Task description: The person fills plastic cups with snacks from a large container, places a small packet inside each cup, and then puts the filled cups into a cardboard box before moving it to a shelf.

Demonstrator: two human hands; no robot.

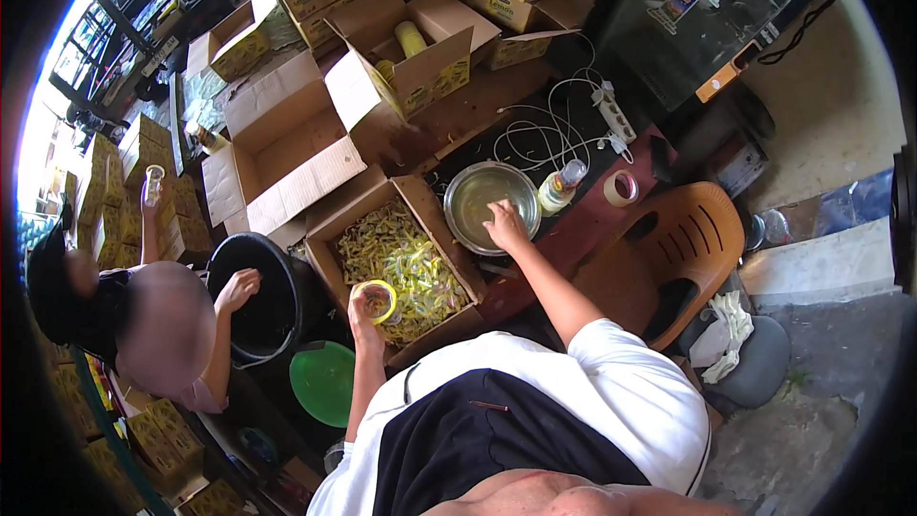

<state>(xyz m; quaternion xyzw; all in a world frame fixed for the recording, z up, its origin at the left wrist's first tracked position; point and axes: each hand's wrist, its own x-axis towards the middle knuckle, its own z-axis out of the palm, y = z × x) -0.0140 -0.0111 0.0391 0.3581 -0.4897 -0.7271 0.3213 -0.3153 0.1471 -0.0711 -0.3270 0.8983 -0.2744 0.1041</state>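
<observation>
My left hand (364, 318) grips a yellow-rimmed container (380, 302) by the packet-filled carton (438, 233). Right hand (506, 226), half curled at the metal bowl (467, 206); contents, can't tell. Likely a bowl-side step; next calls for a steady container.

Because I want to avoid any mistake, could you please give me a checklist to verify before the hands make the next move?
1. Left hand holds the yellow-rimmed cup: ok.
2. Right hand is at the metal bowl; whether its fingers hold something: cannot tell.
3. Carton is open, yellow packets exposed: ok.
4. Cables kept well away from the bowl: not ok, loose loops lie close.
5. Co-worker's hand apart from both hands: ok.
</observation>
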